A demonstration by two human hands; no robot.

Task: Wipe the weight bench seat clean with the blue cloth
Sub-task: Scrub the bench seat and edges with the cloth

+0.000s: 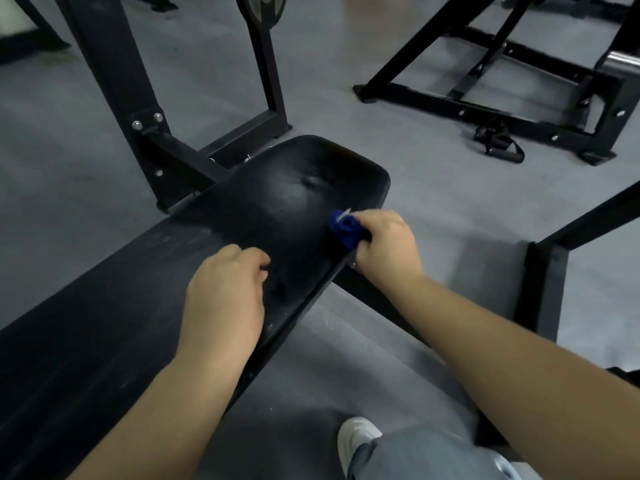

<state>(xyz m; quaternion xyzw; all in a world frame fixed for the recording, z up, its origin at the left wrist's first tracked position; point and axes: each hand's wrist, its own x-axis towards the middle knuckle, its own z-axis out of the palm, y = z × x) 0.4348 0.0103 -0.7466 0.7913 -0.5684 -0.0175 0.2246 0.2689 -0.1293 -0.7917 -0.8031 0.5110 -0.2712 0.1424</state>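
A long black padded weight bench seat (pixel 270 199) runs from the lower left to the middle of the head view, its rounded end farthest from me. My right hand (pixel 386 245) grips a bunched blue cloth (pixel 344 227) at the seat's right edge, close to that far end. The cloth touches the pad, and a small white tag sticks up from it. My left hand (pixel 225 299) rests on the seat nearer to me, fingers curled downward onto the pad, holding nothing.
Black steel rack uprights (pixel 114 84) rise just behind the bench. Another black frame (pixel 519 109) stands on the grey floor at the upper right, with a black strap handle (pixel 498 140) beside it. A black post (pixel 543 289) is at the right. My shoe (pixel 356 438) and knee are below.
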